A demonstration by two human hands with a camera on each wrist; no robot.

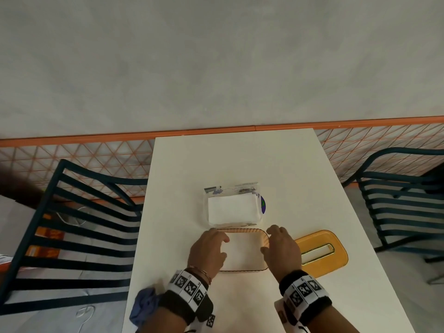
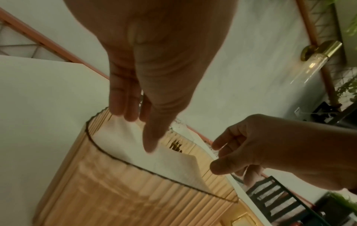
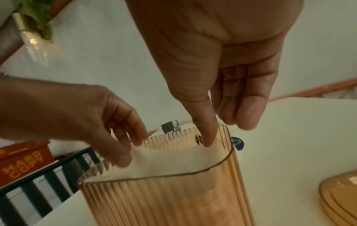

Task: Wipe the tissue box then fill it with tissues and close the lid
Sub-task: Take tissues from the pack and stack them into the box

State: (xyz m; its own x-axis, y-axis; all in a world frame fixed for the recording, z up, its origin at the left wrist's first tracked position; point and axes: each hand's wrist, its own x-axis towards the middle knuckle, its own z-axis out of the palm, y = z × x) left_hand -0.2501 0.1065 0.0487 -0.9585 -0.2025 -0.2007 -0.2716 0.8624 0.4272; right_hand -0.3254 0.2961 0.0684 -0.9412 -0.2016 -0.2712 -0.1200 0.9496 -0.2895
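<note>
An amber ribbed tissue box (image 1: 264,239) stands open on the white table (image 1: 240,159), with white tissues (image 1: 242,251) lying inside it. My left hand (image 1: 211,246) reaches over its left end; its straight fingers (image 2: 123,107) and thumb touch the tissues (image 2: 173,162) by the rim. At the box's right end is my right hand (image 1: 278,246). Its thumb points down onto the tissues (image 3: 173,160) inside the box (image 3: 173,198), while its fingers (image 3: 247,116) hang outside the end wall. The amber slotted lid (image 1: 336,260) lies flat to the right of the box.
A clear pack of white tissues (image 1: 230,209) sits just behind the box. A blue cloth (image 1: 143,306) lies at the table's near left edge. Dark slatted chairs stand on the left (image 1: 79,227) and on the right (image 1: 403,203).
</note>
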